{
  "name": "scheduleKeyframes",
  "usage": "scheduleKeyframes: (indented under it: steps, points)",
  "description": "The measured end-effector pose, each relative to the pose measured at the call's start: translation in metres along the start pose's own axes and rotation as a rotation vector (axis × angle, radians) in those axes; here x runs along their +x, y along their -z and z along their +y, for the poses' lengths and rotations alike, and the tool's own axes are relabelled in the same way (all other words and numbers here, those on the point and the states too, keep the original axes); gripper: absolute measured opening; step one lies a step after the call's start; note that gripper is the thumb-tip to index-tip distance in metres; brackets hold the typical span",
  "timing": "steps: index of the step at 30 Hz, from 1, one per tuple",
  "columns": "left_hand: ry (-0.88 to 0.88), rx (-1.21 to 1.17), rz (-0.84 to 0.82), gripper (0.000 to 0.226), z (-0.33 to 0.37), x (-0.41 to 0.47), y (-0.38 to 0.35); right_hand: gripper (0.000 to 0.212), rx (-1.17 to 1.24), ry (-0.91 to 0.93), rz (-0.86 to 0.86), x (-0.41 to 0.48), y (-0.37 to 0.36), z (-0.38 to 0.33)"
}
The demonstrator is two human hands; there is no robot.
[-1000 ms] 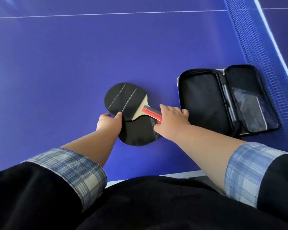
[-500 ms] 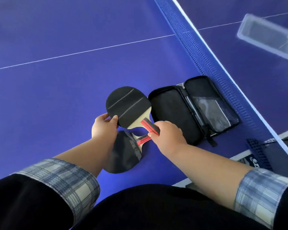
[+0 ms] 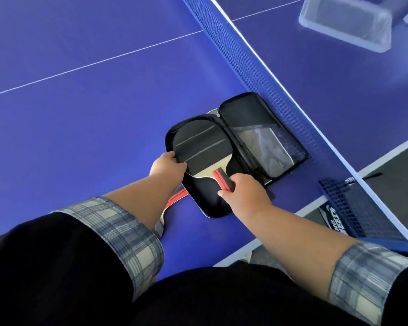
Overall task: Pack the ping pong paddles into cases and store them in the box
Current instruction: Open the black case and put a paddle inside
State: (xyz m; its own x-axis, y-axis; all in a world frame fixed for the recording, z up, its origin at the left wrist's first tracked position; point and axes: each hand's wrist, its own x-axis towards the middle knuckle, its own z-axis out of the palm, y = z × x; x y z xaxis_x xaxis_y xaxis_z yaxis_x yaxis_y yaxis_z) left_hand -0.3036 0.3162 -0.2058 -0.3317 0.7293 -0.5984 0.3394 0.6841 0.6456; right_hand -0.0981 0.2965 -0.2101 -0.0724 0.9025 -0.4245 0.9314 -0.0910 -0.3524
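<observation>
A black zip case [image 3: 250, 114] lies open on the blue table, next to the net. A black-rubber paddle [image 3: 200, 147] with a red and black handle lies in the case's left half. My left hand [image 3: 166, 164] pinches the lower edge of its blade. My right hand [image 3: 244, 195] grips its handle. A second paddle [image 3: 174, 200] lies on the table under my left forearm, with only its red handle and a bit of the blade showing.
The blue net [image 3: 257, 74] runs diagonally just right of the case. A clear plastic box [image 3: 346, 22] stands beyond the net at the top right. The table's white-edged near side [image 3: 257, 243] lies below my right arm, with the net clamp [image 3: 339, 208] at the right.
Both hands have carried the top paddle to the right, off the second paddle and into the case's left half. The second paddle stays on the table. The camera view has shifted right.
</observation>
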Motion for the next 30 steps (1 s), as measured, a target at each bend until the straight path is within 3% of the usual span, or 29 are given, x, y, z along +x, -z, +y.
scheduleKeyframes:
  steps: [7, 11, 13, 16, 18, 21, 26, 30]
  points:
    - [0.007, 0.117, 0.033, 0.030, -0.012, -0.006, 0.002, 0.023, -0.077, 0.019, -0.039, -0.001, -0.002, 0.000]
    - [0.027, 0.121, 0.095, 0.046, -0.033, -0.010, 0.023, 0.055, -0.084, 0.009, 0.091, -0.008, 0.001, -0.012]
    - [0.054, 0.088, 0.136, 0.046, -0.053, -0.015, 0.038, 0.057, -0.108, 0.173, 0.188, -0.015, 0.000, -0.031]
    - [0.125, 0.055, 0.199, 0.043, -0.091, -0.027, 0.062, 0.050, -0.303, 0.492, 0.039, -0.021, -0.016, -0.067]
    - [0.178, 0.059, 0.237, 0.042, -0.118, -0.037, 0.077, 0.044, -0.513, 0.604, -0.051, -0.019, -0.033, -0.088]
    - [0.241, 0.067, 0.283, 0.044, -0.154, -0.052, 0.093, 0.042, -0.750, 0.614, -0.124, -0.014, -0.052, -0.111]
    - [0.368, 0.025, 0.279, 0.045, -0.191, -0.070, 0.107, 0.032, -0.929, 0.646, -0.192, -0.008, -0.063, -0.128]
    - [0.457, -0.039, 0.290, 0.013, -0.202, -0.075, 0.118, 0.023, -0.917, 0.741, -0.180, -0.019, -0.081, -0.142]
